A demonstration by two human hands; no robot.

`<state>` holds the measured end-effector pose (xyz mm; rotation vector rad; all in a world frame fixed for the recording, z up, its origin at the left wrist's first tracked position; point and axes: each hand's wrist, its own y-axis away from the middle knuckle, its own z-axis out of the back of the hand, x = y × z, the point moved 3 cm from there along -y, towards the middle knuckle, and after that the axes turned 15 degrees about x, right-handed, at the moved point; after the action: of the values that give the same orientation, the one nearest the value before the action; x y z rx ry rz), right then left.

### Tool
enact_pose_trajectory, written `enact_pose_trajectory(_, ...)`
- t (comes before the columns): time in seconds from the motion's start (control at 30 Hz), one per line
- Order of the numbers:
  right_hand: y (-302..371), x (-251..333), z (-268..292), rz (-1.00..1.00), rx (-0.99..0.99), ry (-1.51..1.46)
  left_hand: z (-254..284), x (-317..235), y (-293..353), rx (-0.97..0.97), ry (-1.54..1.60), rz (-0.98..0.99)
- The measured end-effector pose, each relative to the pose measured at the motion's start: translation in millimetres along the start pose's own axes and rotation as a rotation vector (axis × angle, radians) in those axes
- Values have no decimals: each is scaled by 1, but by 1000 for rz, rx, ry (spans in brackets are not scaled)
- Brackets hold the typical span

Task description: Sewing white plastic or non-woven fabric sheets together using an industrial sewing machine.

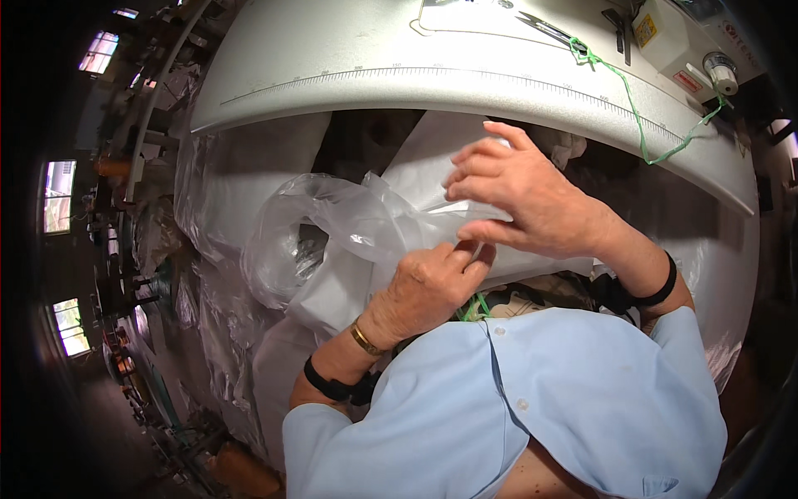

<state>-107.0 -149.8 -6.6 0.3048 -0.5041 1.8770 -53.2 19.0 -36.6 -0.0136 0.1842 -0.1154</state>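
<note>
Clear plastic film (349,209) lies gathered over my lap, twisted into a loose loop at the left. My left hand (428,287) is closed on one end of this film, its fingers curled in front of my shirt. Just above and to the right, my right hand (536,195) has its fingers spread apart, slightly blurred. Its thumb comes close to the left fingertips, and film shows behind the gap between thumb and fingers. Whether the right thumb touches the film I cannot tell.
Beyond my hands runs the curved front edge of a white sewing-machine table (332,91) with a printed ruler. On it are thread snips (549,32) tied to a green string (636,108), and a machine head (686,50). More plastic sheeting (220,333) hangs at the left.
</note>
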Motion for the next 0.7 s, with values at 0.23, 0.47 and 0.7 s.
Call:
enact_pose_trajectory(0.23, -14, -14, -17, -334, 661, -81, -5, -9, 5, 0, -16, -8)
enact_pose_trajectory(0.47, -31, -15, -66, -304, 656, -459, -7, -11, 8, -53, 4, -49)
enact_pose_trajectory(0.7, 6, -30, -37, -188, -256, -1179, 4, 15, 33, -308, 103, 23)
